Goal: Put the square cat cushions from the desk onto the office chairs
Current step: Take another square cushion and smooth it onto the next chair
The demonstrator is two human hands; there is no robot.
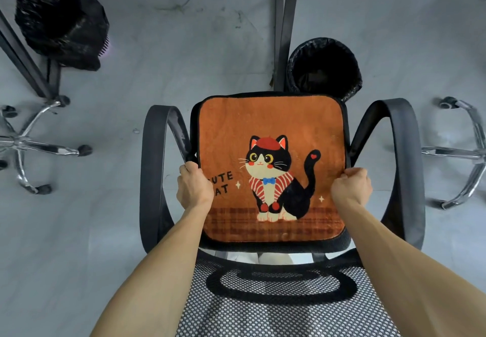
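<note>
You are in an office: a mesh-backed office chair (276, 310) with looped armrests stands before you, chrome caster bases (21, 144) of other chairs flank it, and black-lined bins (324, 68) sit by dark desk legs (285, 26) on a grey floor (184, 86).

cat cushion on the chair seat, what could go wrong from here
1. The left hand and right hand grip the orange cat cushion by its side edges, close beside the armrests; pulling out could snag and drag it askew.
2. Its far edge lies near the front of the seat, with the black-lined bin just beyond; a push forward might slide it off.
</note>
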